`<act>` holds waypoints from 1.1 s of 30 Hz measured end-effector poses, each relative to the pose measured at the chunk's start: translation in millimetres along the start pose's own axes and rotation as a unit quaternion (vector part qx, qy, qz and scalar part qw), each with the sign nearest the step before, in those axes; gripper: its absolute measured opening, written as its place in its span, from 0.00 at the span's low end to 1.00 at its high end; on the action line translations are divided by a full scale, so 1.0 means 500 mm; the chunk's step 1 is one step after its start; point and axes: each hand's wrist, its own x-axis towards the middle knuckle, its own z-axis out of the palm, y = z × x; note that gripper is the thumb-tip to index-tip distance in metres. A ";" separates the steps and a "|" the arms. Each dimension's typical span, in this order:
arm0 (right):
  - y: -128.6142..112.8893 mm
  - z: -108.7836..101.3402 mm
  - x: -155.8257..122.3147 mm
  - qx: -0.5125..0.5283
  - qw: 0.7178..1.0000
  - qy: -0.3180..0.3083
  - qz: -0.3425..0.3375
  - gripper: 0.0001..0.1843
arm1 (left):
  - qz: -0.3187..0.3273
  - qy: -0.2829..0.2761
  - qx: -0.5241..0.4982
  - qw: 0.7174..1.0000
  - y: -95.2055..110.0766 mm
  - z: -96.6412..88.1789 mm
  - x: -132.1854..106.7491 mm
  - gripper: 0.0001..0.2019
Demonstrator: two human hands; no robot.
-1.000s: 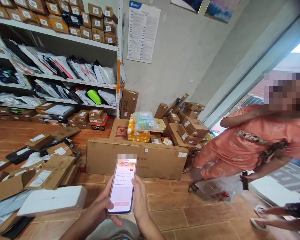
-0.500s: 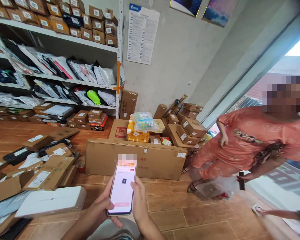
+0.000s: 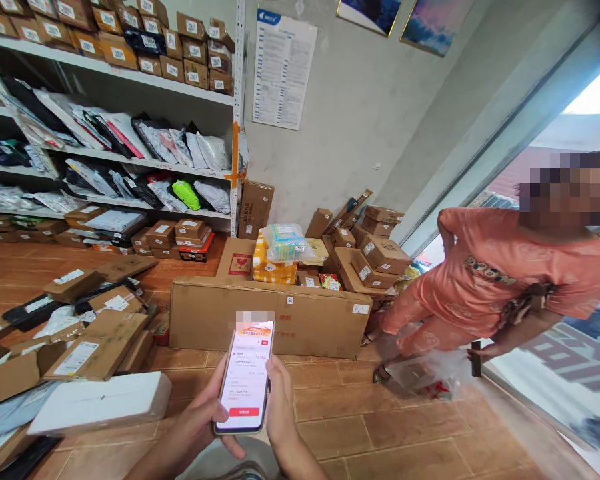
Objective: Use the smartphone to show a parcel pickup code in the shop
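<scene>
A smartphone (image 3: 245, 377) with a lit screen showing a red button is held upright at the bottom centre. My left hand (image 3: 205, 417) cups it from the left with fingers curled under its lower edge. My right hand (image 3: 279, 407) grips its right side, the thumb lying along the edge. Both hands are closed round the phone. Beyond it on the floor lies a long brown cardboard box (image 3: 267, 317).
A person in orange clothes (image 3: 485, 283) stands at the right by the doorway, holding a clear plastic bag (image 3: 425, 370) and a dark phone. Shelves (image 3: 130, 160) of parcels fill the left wall. Loose boxes (image 3: 95, 337) and a white parcel (image 3: 97, 403) cover the left floor; more cartons (image 3: 375, 257) are stacked behind.
The phone screen went from a form to a loading page to a new page with a red button. The person in orange straightened and put a hand behind the waist. The view drifted slightly right.
</scene>
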 end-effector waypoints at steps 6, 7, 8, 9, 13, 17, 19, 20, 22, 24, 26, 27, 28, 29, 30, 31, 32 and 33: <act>0.006 -0.011 -0.006 0.000 1.000 0.018 0.002 0.27 | -0.007 0.002 0.023 1.000 0.003 0.011 -0.005 0.54; 0.009 -0.014 -0.005 -0.002 1.000 0.010 -0.001 0.25 | -0.010 0.002 0.022 1.000 0.003 0.012 -0.005 0.55; 0.012 -0.017 -0.005 -0.004 1.000 0.005 -0.004 0.24 | -0.013 0.001 0.021 1.000 0.002 0.012 -0.005 0.55; 0.015 -0.020 -0.005 -0.003 1.000 0.001 -0.007 0.23 | -0.013 -0.001 0.019 1.000 0.001 0.012 -0.005 0.55; 0.024 -0.028 -0.004 0.007 1.000 -0.016 -0.013 0.22 | -0.005 -0.008 0.011 1.000 -0.002 0.015 -0.007 0.55; 0.028 -0.027 -0.006 0.009 1.000 0.000 -0.008 0.21 | -0.007 0.000 0.013 1.000 -0.003 0.017 -0.010 0.53; 0.028 -0.027 -0.007 0.010 1.000 0.000 -0.008 0.20 | -0.006 0.004 0.017 1.000 -0.004 0.017 -0.010 0.53; 0.029 -0.027 -0.007 0.010 1.000 -0.003 -0.008 0.20 | -0.006 0.006 0.020 1.000 -0.004 0.017 -0.011 0.53; 0.029 -0.029 -0.008 0.005 1.000 -0.008 -0.013 0.19 | -0.006 0.004 0.027 1.000 -0.005 0.018 -0.011 0.54; 0.031 -0.032 -0.008 -0.005 1.000 -0.008 -0.022 0.18 | -0.007 0.003 0.034 0.999 -0.005 0.019 -0.012 0.54; 0.033 -0.034 -0.008 -0.009 1.000 -0.005 -0.026 0.19 | -0.008 0.001 0.036 0.999 -0.005 0.020 -0.013 0.54; 0.033 -0.034 -0.009 -0.008 1.000 -0.003 -0.026 0.19 | -0.008 0.001 0.033 0.999 -0.005 0.021 -0.013 0.54; 0.033 -0.034 -0.010 -0.006 1.000 0.000 -0.025 0.20 | -0.008 0.000 0.030 1.000 -0.004 0.021 -0.014 0.54; 0.032 -0.033 -0.011 -0.003 1.000 0.002 -0.023 0.20 | -0.007 -0.003 0.027 1.000 -0.004 0.022 -0.015 0.54; 0.031 -0.032 -0.012 0.002 1.000 0.002 -0.021 0.21 | -0.006 -0.007 0.025 1.000 -0.004 0.022 -0.016 0.53; 0.029 -0.031 -0.013 0.008 1.000 0.001 -0.020 0.21 | -0.006 -0.010 0.023 1.000 -0.004 0.022 -0.017 0.53; 0.027 -0.030 -0.014 0.014 1.000 -0.001 -0.018 0.21 | -0.006 -0.012 0.022 1.000 -0.004 0.022 -0.017 0.52; 0.024 -0.029 -0.015 0.019 1.000 -0.002 -0.015 0.20 | -0.006 -0.012 0.022 1.000 -0.005 0.021 -0.017 0.52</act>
